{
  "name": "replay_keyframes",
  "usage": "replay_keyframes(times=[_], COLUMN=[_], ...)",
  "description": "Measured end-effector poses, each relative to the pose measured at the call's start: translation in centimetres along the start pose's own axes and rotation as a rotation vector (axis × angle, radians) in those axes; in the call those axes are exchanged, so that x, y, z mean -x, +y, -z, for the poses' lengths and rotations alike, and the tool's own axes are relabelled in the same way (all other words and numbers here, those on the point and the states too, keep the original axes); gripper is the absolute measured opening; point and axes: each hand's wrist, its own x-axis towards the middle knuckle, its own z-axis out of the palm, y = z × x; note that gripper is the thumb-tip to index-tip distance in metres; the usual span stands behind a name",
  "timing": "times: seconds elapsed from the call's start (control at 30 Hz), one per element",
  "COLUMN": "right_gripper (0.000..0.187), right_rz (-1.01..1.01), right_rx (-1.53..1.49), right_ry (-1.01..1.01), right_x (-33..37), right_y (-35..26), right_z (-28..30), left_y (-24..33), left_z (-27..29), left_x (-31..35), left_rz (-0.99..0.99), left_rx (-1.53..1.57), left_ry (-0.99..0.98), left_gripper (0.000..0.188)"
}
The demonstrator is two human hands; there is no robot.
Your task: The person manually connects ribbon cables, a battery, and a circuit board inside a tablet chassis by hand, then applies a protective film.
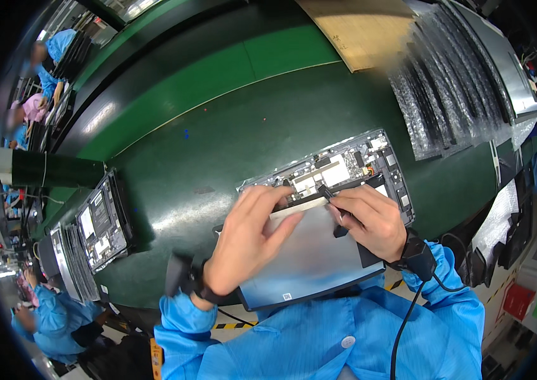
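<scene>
A laptop base (338,168) with its circuit board and parts exposed lies on the green bench in front of me. A grey display panel (306,259) slopes from its near edge toward my body. My left hand (249,234) is curled at the panel's upper edge, thumb on the near face and fingers beyond it. My right hand (373,218) pinches a small black piece (325,192) at that edge, beside a pale strip (300,207). A dark tab hangs below the right fingers; its kind is unclear. Black devices are strapped to both wrists.
At the left stands a stack of opened laptop bases (101,221), with padded sheets (69,259) near it. Bubble-wrap sleeves (449,82) stand in a row at the far right, by a cardboard sheet (357,28). Several people in blue or pink work at the left.
</scene>
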Motion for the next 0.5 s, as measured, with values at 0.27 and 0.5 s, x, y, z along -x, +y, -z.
replay_keyframes(times=[0.27, 0.5], right_gripper=[0.039, 0.049], right_rz=[-0.037, -0.027], right_rx=[0.046, 0.112], right_ry=[-0.01, -0.007], right_x=[0.6, 0.3], right_y=[-1.9, -1.8], right_z=[-1.1, -1.6], left_y=[-0.4, -0.6], left_z=[-0.1, -0.2], left_x=[3.4, -2.2], left_rz=[-0.194, -0.256], left_rx=[-0.268, -0.311], left_ry=[-0.004, 0.036], left_gripper=[0.041, 0.022])
